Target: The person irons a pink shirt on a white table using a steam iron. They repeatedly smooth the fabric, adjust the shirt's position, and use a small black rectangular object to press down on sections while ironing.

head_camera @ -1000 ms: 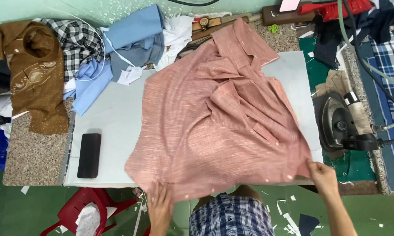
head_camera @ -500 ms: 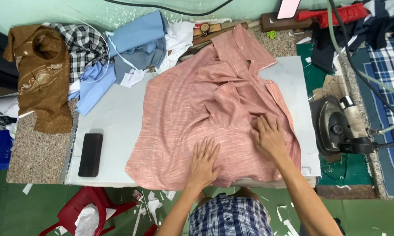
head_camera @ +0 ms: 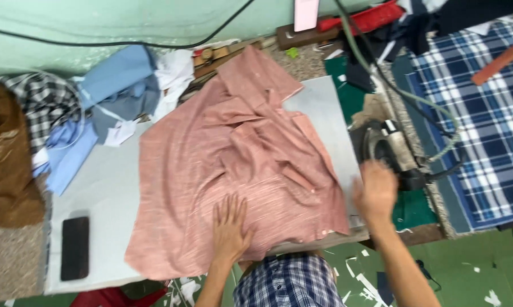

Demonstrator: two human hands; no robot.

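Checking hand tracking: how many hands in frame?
2. Left hand lies flat on the pink shirt; right hand, blurred, is off the shirt beside the iron.

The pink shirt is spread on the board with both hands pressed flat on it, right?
Not quite. In the head view only the left hand lies flat on the pink shirt; the right hand is off it, raised near the iron.

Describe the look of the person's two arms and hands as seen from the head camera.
Both forearms are bare with no sleeves in view. The left hand and right hand wear no gloves, and no rings, watch or bands can be made out. The right hand is blurred. A blue and white checked garment shows below them.
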